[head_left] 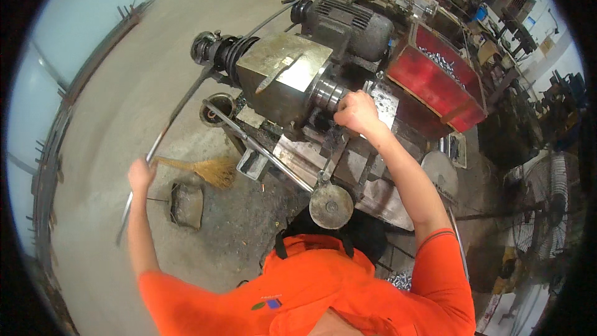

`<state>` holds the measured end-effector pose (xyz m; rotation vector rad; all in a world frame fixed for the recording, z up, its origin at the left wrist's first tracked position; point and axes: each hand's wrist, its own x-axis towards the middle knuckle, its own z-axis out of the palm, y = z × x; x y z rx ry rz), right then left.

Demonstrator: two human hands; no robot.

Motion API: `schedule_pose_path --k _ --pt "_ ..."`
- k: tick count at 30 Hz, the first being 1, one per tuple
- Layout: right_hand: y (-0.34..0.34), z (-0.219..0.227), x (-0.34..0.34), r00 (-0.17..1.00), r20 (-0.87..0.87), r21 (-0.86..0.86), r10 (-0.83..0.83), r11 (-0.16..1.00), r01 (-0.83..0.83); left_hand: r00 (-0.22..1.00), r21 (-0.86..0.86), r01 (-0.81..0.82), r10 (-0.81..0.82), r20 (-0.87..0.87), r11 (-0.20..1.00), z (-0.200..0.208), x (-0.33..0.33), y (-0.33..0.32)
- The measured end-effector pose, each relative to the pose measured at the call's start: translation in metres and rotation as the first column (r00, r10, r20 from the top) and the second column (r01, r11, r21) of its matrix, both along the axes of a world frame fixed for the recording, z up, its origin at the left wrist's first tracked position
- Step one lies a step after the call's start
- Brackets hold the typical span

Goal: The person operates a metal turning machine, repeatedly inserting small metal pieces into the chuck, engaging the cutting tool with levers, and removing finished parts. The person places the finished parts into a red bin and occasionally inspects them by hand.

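Observation:
My left hand (142, 175) is wrapped round a long, thin metal rod (177, 112). The rod slants from beside my left forearm up to the rear end of a lathe's spindle, by the black pulleys (235, 56). At the other end of the headstock (273, 96), my right hand (357, 112) is closed against the front of the shiny round chuck (328, 94). Whatever its fingers hold, if anything, is hidden. A flat, file-like tool (277, 76) lies on top of the headstock. Close to my body is a round handwheel (331, 206).
A straw broom (217, 171) and a worn container (186, 205) are on the floor near my left arm. Behind the lathe sits a dark motor (357, 28). A red bin (420, 81) of small metal pieces stands to the right, with a fan (541, 205) nearer me.

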<state>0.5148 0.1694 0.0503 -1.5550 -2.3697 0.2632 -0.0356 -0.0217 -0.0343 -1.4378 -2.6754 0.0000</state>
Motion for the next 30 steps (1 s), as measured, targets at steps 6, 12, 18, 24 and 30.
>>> schedule_pose_path --k 6,12,18,24,30 --pt "0.004 0.001 0.000 0.997 0.078 -0.010 0.000 1.000 0.001 0.982 0.024 -0.188 0.187 0.025 0.982 0.024 -0.016 0.041" --pt "0.004 -0.005 0.005 0.994 0.104 0.105 0.039 0.993 -0.050 0.973 0.078 -0.193 0.181 0.142 0.978 0.012 0.051 0.009" --pt "-0.002 0.003 -0.003 0.994 0.108 0.047 0.013 0.999 -0.018 0.943 0.116 -0.239 0.202 0.264 0.964 0.022 0.125 -0.029" --pt "-0.011 0.029 0.022 0.977 0.200 0.084 -0.068 0.995 0.052 0.965 0.155 -0.144 0.105 0.240 0.977 0.018 0.162 -0.041" --pt "0.007 0.083 0.139 0.972 -0.115 0.538 -0.205 0.809 0.235 0.980 0.179 -0.043 0.006 0.200 0.983 0.021 0.157 -0.017"
